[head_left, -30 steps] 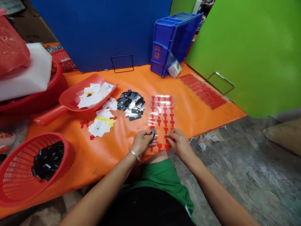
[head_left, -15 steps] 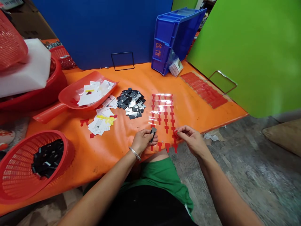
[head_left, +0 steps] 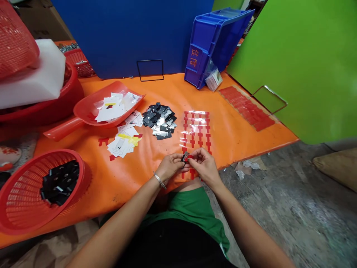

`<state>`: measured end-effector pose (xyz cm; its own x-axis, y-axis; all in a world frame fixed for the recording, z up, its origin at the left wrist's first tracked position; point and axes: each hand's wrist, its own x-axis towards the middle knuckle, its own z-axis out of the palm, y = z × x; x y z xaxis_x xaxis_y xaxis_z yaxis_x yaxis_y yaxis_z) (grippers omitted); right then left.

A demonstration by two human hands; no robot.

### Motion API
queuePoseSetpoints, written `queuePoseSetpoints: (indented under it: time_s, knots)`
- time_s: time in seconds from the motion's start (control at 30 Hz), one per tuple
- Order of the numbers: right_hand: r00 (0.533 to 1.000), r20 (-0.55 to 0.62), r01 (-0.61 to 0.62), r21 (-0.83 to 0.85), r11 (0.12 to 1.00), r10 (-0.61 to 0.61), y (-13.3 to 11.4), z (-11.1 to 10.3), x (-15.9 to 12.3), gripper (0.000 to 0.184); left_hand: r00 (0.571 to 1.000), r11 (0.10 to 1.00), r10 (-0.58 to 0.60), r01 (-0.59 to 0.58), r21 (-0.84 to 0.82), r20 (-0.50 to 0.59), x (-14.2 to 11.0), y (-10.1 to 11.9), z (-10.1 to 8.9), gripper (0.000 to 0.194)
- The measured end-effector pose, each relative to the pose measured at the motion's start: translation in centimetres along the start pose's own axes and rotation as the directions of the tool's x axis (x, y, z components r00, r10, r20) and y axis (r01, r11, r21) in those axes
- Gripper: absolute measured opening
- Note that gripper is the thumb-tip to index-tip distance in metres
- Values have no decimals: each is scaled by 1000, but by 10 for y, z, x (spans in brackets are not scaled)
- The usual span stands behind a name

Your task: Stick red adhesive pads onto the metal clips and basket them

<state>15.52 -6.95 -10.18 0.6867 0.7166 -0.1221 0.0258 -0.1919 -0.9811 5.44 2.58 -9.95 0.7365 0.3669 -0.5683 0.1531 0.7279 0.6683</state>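
My left hand (head_left: 172,166) is closed on a small flat black plate (head_left: 185,156). Pinched in my right hand (head_left: 203,163) is a red T-shaped sticker (head_left: 190,157), held right at the plate; whether it is stuck down I cannot tell. Both hands meet over the near end of a clear sheet (head_left: 196,128) with rows of red T-shaped stickers. Beyond my left hand lies a heap of black and silvery plates (head_left: 160,121) on the orange table cover (head_left: 156,163).
At left stand a red scoop (head_left: 95,111) with paper cards, a pile of cards (head_left: 121,145) and a red basket (head_left: 80,178) holding black parts. A blue crate (head_left: 198,48) stands at the back. More red stickers (head_left: 248,108) lie on a sheet at right.
My right hand has peeled a red sticker off the right side of the sheet and brought it left to the plate. My left hand keeps its hold on the plate.
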Motion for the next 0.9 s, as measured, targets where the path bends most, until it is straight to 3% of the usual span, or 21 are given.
queuePoseSetpoints:
  time_s: [0.9]
  knots:
    - [1000,-4,8,-16,1000,-8,3,4,2,18,1000,1000,8,-8,20,27,2,-1,-3,18]
